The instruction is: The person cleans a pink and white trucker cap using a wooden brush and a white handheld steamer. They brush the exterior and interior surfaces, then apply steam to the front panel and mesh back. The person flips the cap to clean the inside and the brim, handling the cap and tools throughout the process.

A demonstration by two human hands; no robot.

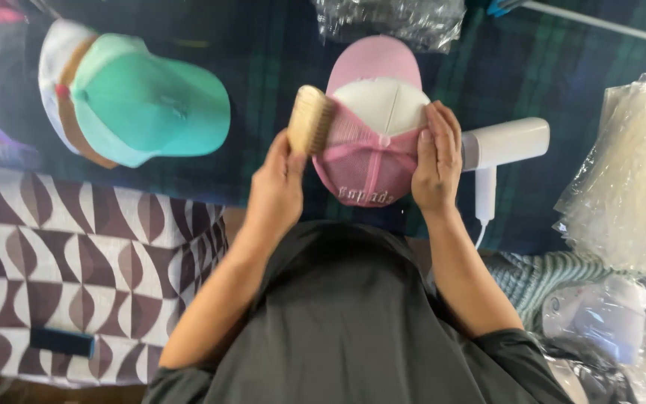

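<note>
Here the left hand (274,187) grips a wooden brush (311,118) against the pink and white cap (375,127), which the right hand (437,161) pinches at its side; the cap looks light and soft (mesh back, stiffer front), best held by the crown edge. Dark plaid cloth (263,60) lies beneath, a white steamer (504,144) to the right.

We had the pink and white cap (375,131) sitting out on the dark plaid cloth (263,67), brim pointing away from us, pink mesh back and strap facing us. White front panel, pink bill, pretty clean looking. The wooden brush (310,118) was pressed against the cap's left side, bristles touching the mesh, tilted a bit upright.
</note>
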